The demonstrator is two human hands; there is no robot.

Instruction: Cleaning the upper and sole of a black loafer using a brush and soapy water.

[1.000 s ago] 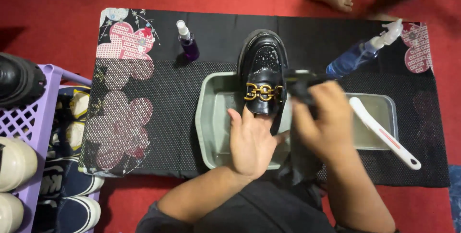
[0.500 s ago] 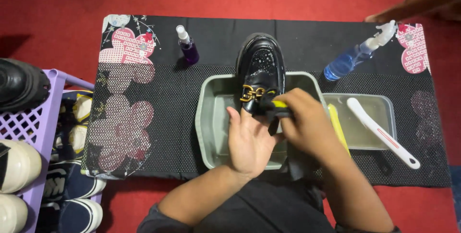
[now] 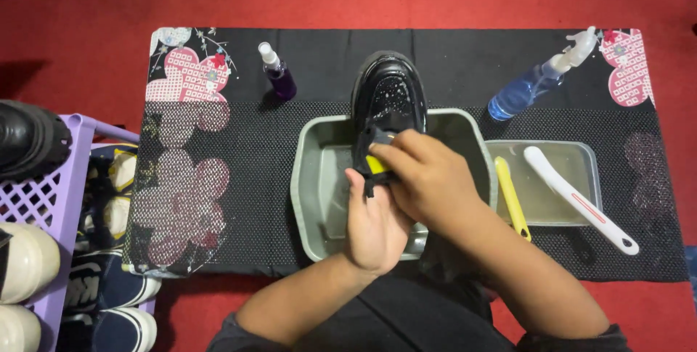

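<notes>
Both hands on shoe over basin
Left hand [image 3: 374, 225] grips glossy black, wet-speckled shoe [image 3: 390, 94] from below; right hand [image 3: 428, 178], closed on a yellow brush [image 3: 376, 164], presses its top above grey basin [image 3: 319, 178].

The heel half of the glossy black chunky-soled loafer [image 3: 388, 98] is hidden under the right hand [image 3: 428, 178] and the left hand [image 3: 374, 225]. Only a sliver of the yellow-and-black brush or sponge [image 3: 376, 164] shows under the right fingers, so its shape cannot be told, nor how the right hand's grip closes on it. What the left palm presses on is covered. The far end of the slim yellow plastic tool [image 3: 512, 199] slips behind the right forearm. The purple lattice plastic basket [image 3: 51, 199] and the white-toed sneakers [image 3: 25, 261] in it are cut off by the left edge, and both elbows by the bottom edge
</notes>
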